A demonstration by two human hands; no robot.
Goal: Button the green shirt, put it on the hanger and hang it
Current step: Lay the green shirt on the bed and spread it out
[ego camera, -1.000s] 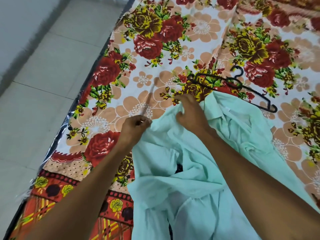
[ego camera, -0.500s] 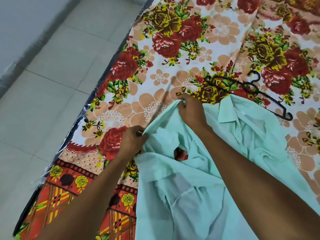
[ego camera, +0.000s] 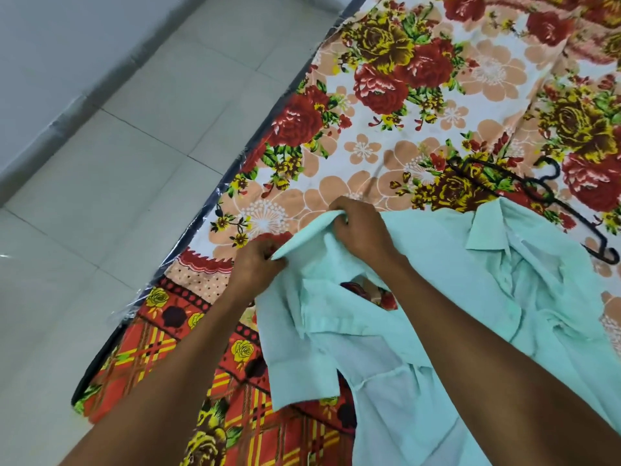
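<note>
A pale green shirt (ego camera: 453, 297) lies crumpled on the flowered bed, its collar toward the right and its front open. My left hand (ego camera: 257, 264) pinches the shirt's left edge near the sleeve. Just above and to the right, my right hand (ego camera: 359, 227) grips a raised fold of the same edge, so the cloth is stretched between both hands. A black plastic hanger (ego camera: 534, 196) rests on the bedsheet beyond the collar, partly hidden under the shirt.
The bed's flowered sheet (ego camera: 386, 105) fills the right and far side. Its edge (ego camera: 215, 200) runs diagonally, with a grey tiled floor (ego camera: 117, 146) to the left. A wall base (ego camera: 50, 105) crosses the top left.
Both hands have pulled the shirt's edge out to the left and spread it flatter. The collar now shows, and the view has shifted left so the bed sits further right.
</note>
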